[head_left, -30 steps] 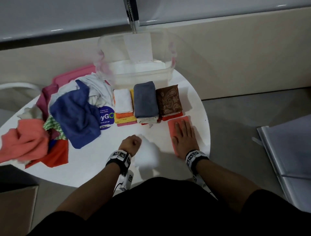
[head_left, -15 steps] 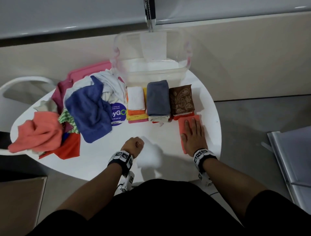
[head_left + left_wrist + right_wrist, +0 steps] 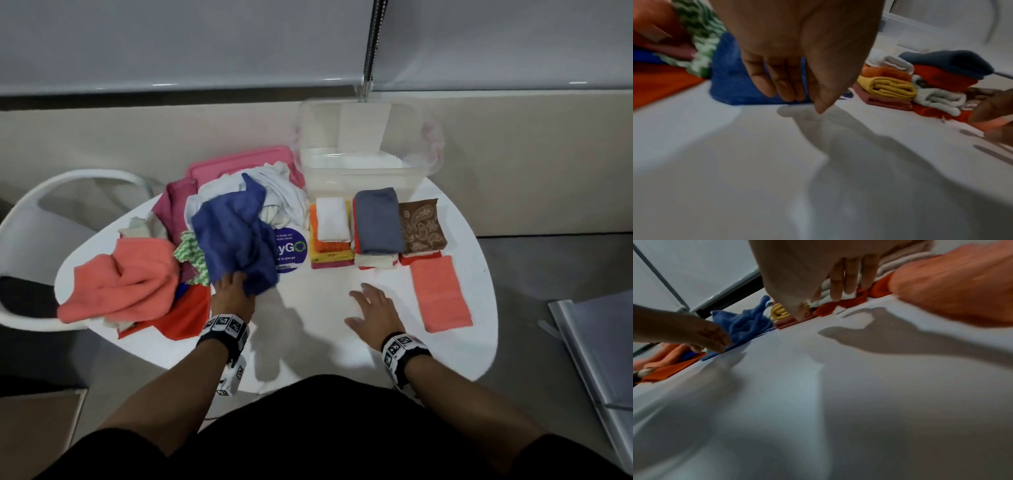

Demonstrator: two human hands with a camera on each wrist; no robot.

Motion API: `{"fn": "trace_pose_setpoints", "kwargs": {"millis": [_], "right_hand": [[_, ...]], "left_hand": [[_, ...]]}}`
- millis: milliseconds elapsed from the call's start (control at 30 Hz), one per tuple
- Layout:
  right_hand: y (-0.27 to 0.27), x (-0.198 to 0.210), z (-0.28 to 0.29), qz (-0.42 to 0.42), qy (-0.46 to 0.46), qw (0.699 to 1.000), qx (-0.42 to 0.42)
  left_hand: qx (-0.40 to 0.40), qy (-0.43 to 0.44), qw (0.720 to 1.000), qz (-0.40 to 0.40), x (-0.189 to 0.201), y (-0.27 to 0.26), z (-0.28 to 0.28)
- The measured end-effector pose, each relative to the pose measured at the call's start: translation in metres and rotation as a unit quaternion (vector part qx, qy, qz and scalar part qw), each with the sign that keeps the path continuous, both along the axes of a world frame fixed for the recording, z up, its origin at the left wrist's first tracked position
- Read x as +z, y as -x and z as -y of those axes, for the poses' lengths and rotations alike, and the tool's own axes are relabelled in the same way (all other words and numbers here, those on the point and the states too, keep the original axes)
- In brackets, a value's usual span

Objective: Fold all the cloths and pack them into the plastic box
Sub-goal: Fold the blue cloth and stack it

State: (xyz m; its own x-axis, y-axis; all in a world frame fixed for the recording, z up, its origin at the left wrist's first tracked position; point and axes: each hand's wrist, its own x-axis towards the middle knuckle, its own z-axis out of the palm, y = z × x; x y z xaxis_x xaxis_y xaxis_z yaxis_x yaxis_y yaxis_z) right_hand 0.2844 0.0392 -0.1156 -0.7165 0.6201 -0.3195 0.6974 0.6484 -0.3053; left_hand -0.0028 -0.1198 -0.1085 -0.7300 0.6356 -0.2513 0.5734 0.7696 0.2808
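1. On the round white table [image 3: 308,342], left side, sits a heap of unfolded cloths; the crumpled blue terry cloth [image 3: 236,236] lies on top, draped toward the near edge.
2. Left hand [image 3: 233,294] has its fingers curled round the near hem of the blue cloth; the left wrist view shows fingers [image 3: 777,81] closed against blue fabric, thumb tip pointing down at the table. Judged a grip on the hem, though blur hides how firm.
3. Right hand [image 3: 375,308] is flat and spread just above or on bare table, holding nothing; whether it touches the surface can't be told.
4. Folded salmon-pink rectangular cloth [image 3: 440,294] lies flat beside the right hand, apart from it, at the right edge of the table.
5. Three stacks of folded cloths stand in front of the clear plastic box [image 3: 366,150]: white-topped stack [image 3: 332,222], grey-topped stack [image 3: 376,222], brown paisley-topped stack [image 3: 423,224]. Box looks to hold no cloths yet.
6. Handling: the blue cloth should be light, soft and limp, not slippery, so it will sag and drag neighbours such as the green-and-white zigzag cloth [image 3: 191,253]. Best hold is two adjacent corners of one hem, lifted clear before spreading.
7. Progress: folding is partway, packing not started.
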Motion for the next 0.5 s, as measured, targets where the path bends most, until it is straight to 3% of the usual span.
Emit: {"fn": "trace_pose_setpoints", "kwargs": {"millis": [133,300,400,500], "right_hand": [[0.036,0.005,0.033,0.091,0.032,0.995,-0.01],[0.072,0.013,0.052,0.097,0.052,0.991,-0.076],[0.103,0.022,0.066,0.034,0.066,0.993,-0.096],[0.144,0.045,0.079,-0.096,0.081,0.985,-0.119]], "left_hand": [[-0.029,0.02,0.999,0.02,-0.013,0.041,0.02],[-0.136,-0.025,0.99,0.028,-0.016,0.056,0.026],[-0.203,-0.073,0.972,0.098,0.008,0.052,0.021],[-0.257,-0.177,0.941,0.134,0.065,0.048,0.006]]}}
